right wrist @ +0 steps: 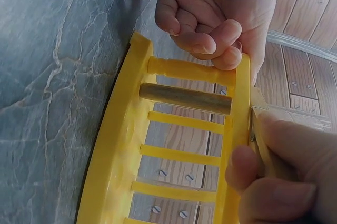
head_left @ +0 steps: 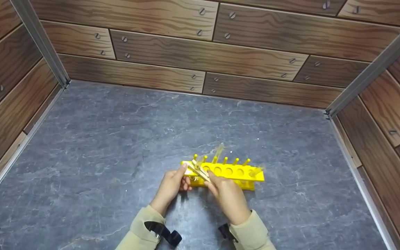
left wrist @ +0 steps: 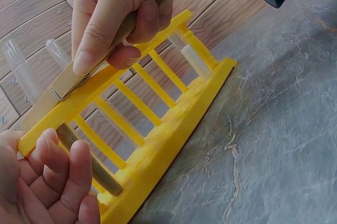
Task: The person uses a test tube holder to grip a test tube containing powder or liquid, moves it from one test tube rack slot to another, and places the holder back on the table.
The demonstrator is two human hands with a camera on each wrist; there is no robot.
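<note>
Yellow plastic test tube rack [head_left: 233, 172] stands on the grey stone table [head_left: 116, 146]. Left hand [head_left: 171, 186] grips its left end, fingers curled. Right hand [head_left: 228, 198] pinches a wooden clamp [head_left: 200, 171] over the first hole, where a tube [right wrist: 185, 98] sits.

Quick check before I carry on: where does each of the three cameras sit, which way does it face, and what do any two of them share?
Head: above, facing forward and down at the yellow rack on the grey table; both hands and sleeves show.
Left wrist: low beside the left hand, looking along the rack; right hand pinches wooden tongs.
Right wrist: behind the right hand, facing the left hand.
All share rack and hands.
</note>
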